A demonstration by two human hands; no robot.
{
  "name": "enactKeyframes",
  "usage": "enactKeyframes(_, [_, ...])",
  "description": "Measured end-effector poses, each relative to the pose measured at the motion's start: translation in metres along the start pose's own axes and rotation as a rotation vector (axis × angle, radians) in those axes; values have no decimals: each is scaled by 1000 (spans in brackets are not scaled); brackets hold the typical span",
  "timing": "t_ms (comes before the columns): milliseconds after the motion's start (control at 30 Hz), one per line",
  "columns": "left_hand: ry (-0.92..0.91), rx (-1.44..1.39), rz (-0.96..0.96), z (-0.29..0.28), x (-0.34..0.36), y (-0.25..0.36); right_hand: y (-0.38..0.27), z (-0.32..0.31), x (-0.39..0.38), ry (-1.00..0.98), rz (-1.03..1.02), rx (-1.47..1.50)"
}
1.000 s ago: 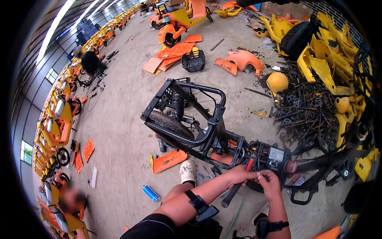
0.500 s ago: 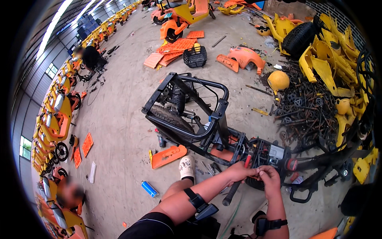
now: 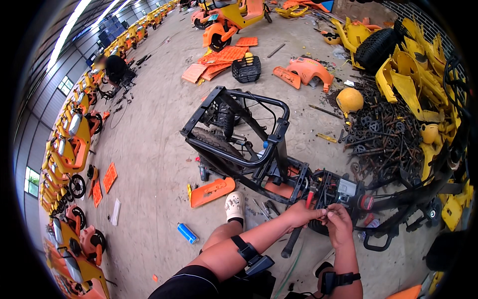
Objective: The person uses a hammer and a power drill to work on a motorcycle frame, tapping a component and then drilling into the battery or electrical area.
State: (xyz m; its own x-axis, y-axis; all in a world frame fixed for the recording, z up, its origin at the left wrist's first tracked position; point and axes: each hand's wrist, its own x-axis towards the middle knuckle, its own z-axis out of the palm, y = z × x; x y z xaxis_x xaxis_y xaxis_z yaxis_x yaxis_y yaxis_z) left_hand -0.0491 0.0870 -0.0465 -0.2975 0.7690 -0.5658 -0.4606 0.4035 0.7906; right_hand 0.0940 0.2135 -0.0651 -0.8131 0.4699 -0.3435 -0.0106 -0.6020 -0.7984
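Observation:
A black scooter frame (image 3: 266, 154) with a rear wheel (image 3: 204, 137) and metal box (image 3: 346, 188) lies across the middle foreground. My left hand (image 3: 304, 215) is by its centre, beside a red grip (image 3: 311, 197), thumb and fingertips pinched on something small I cannot make out. My right hand (image 3: 340, 224) meets it there with curled fingers, also at that small piece. A black-gripped bar (image 3: 289, 246) hangs below my left hand. An orange panel (image 3: 211, 191), metal tools (image 3: 261, 209) and a blue canister (image 3: 187, 232) lie near my white shoe (image 3: 234, 204).
Scooters (image 3: 74, 149) line the left wall, where a co-worker (image 3: 115, 70) bends over parts. Orange panels (image 3: 224, 57), a black basket (image 3: 245, 70) and another scooter (image 3: 239, 15) are behind. Yellow panels (image 3: 403, 79), a tire (image 3: 373, 47) and a rusty parts heap (image 3: 381, 144) fill the right.
My hands stay together at the frame, the right fingers shifting slightly. The view has drifted a little, so the frame sits higher in the picture.

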Motion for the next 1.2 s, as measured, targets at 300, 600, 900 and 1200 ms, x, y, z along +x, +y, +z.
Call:
enactKeyframes(300, [-55,-1,-12,-2,-14,-2,7,2,-2,-68,27,59])
enactKeyframes(600, [-139,54,-62,-14,-24,-7,4,9,-6,-228,58,19])
enactKeyframes(900, [-95,14,-76,-18,-19,-20,3,13,-2,-195,105,-50])
enactKeyframes(1200, [-101,31,-77,-18,-23,-18,6,7,1,-205,114,-88])
